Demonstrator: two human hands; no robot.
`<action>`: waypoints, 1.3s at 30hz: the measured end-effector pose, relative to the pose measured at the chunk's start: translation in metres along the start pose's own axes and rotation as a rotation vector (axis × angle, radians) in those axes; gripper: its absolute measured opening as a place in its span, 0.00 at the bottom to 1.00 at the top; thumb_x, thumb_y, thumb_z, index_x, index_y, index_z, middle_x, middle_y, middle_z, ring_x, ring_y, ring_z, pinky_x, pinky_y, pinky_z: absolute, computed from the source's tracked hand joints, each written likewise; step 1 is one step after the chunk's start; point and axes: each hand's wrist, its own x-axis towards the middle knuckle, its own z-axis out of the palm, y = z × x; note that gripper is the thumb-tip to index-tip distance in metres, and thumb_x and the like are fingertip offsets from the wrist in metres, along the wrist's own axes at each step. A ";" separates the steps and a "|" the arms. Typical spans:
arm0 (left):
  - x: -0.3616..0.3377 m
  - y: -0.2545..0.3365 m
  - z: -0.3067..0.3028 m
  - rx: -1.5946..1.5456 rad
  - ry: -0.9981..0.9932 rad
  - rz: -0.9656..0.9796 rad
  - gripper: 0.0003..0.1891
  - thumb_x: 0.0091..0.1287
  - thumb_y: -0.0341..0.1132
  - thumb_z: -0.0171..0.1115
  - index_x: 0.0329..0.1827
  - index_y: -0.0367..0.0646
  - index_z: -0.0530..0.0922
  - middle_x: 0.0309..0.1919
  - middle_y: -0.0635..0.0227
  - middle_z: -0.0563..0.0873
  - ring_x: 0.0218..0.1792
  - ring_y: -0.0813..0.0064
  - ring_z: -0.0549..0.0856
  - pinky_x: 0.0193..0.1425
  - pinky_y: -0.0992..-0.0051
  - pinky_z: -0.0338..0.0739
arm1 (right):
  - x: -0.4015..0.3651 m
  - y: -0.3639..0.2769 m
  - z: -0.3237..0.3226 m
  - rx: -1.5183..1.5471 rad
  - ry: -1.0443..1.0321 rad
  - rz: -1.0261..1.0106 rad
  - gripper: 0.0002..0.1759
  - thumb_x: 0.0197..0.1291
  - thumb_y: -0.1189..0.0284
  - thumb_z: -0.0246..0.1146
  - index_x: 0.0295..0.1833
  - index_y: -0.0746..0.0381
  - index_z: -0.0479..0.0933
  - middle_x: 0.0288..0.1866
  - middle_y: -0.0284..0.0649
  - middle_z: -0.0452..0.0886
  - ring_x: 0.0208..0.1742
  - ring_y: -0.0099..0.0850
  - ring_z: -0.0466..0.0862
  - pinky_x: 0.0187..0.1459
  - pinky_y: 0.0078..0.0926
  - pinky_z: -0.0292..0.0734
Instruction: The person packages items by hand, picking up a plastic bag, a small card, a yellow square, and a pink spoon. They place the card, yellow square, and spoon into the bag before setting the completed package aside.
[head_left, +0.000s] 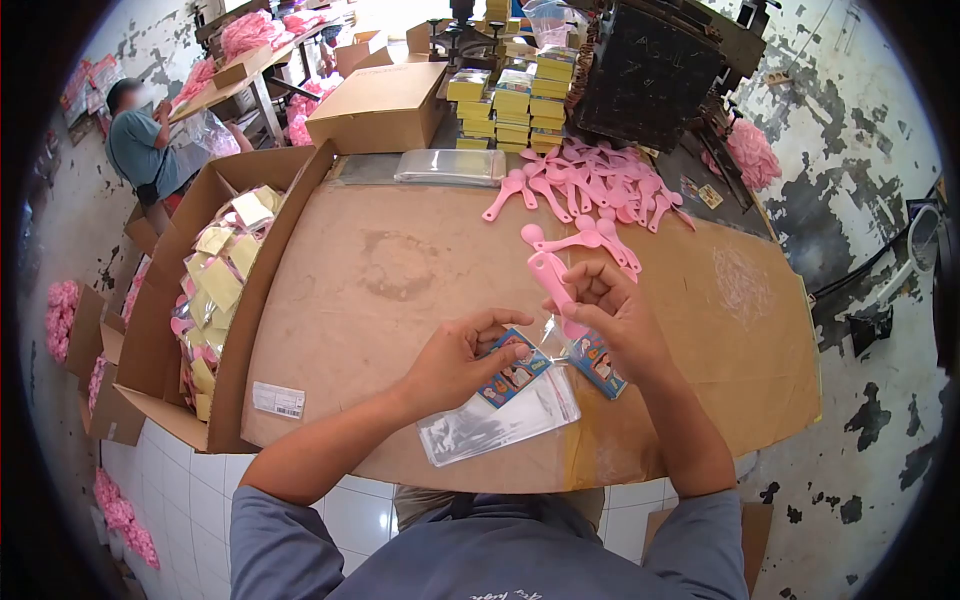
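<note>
My right hand (625, 325) pinches a pink plastic spoon (547, 272) between thumb and fingers, its broad end pointing up and away. In my left hand (455, 360), the thumb lies across a blue printed card (518, 378), with clear film showing beside it. Another blue printed card (598, 368) shows just below my right hand, partly covered by it. A flat stack of clear plastic bags (490, 430) lies beneath my left hand, near the table's front edge. A few loose pink spoons (590, 236) rest beyond my right hand.
A large heap of pink spoons (605, 185) spreads at the back, near yellow-edged card stacks (513, 105). Clear packs (450, 166) lie by a closed carton (375, 100). An open carton (290, 215) of filled bags borders the left side. A person (145, 140) sits farther back left.
</note>
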 end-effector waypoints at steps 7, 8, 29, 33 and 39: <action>-0.002 0.008 0.002 -0.102 0.001 -0.061 0.18 0.80 0.29 0.62 0.69 0.34 0.77 0.50 0.63 0.91 0.51 0.83 0.87 0.53 0.80 0.85 | -0.002 0.003 0.010 0.018 0.028 -0.044 0.37 0.66 0.81 0.69 0.79 0.65 0.65 0.49 0.36 0.80 0.50 0.24 0.83 0.52 0.25 0.81; -0.002 0.009 0.002 -0.080 -0.006 -0.048 0.18 0.80 0.29 0.62 0.69 0.33 0.77 0.50 0.63 0.91 0.51 0.83 0.87 0.53 0.80 0.85 | -0.002 0.005 0.010 0.014 0.046 -0.079 0.39 0.65 0.82 0.70 0.80 0.65 0.63 0.50 0.36 0.79 0.50 0.24 0.83 0.52 0.25 0.81; -0.003 0.000 0.000 -0.179 -0.070 -0.100 0.17 0.81 0.35 0.63 0.64 0.31 0.79 0.46 0.64 0.91 0.45 0.79 0.90 0.53 0.77 0.84 | -0.006 0.031 0.007 -0.278 0.064 -0.473 0.07 0.72 0.75 0.67 0.51 0.65 0.85 0.49 0.45 0.84 0.51 0.32 0.85 0.51 0.31 0.80; -0.002 0.008 -0.004 -0.241 -0.039 -0.110 0.16 0.81 0.39 0.63 0.61 0.34 0.81 0.44 0.67 0.91 0.40 0.84 0.88 0.46 0.81 0.82 | -0.010 0.026 0.010 -0.457 -0.048 -0.573 0.08 0.68 0.78 0.69 0.51 0.65 0.85 0.51 0.45 0.84 0.54 0.32 0.85 0.55 0.32 0.79; -0.002 0.008 -0.009 -0.214 -0.077 -0.173 0.16 0.82 0.39 0.63 0.63 0.37 0.81 0.42 0.71 0.90 0.39 0.88 0.85 0.43 0.84 0.80 | -0.008 -0.002 0.026 -0.323 -0.002 -0.472 0.08 0.64 0.79 0.72 0.48 0.62 0.86 0.56 0.43 0.83 0.60 0.35 0.84 0.60 0.36 0.79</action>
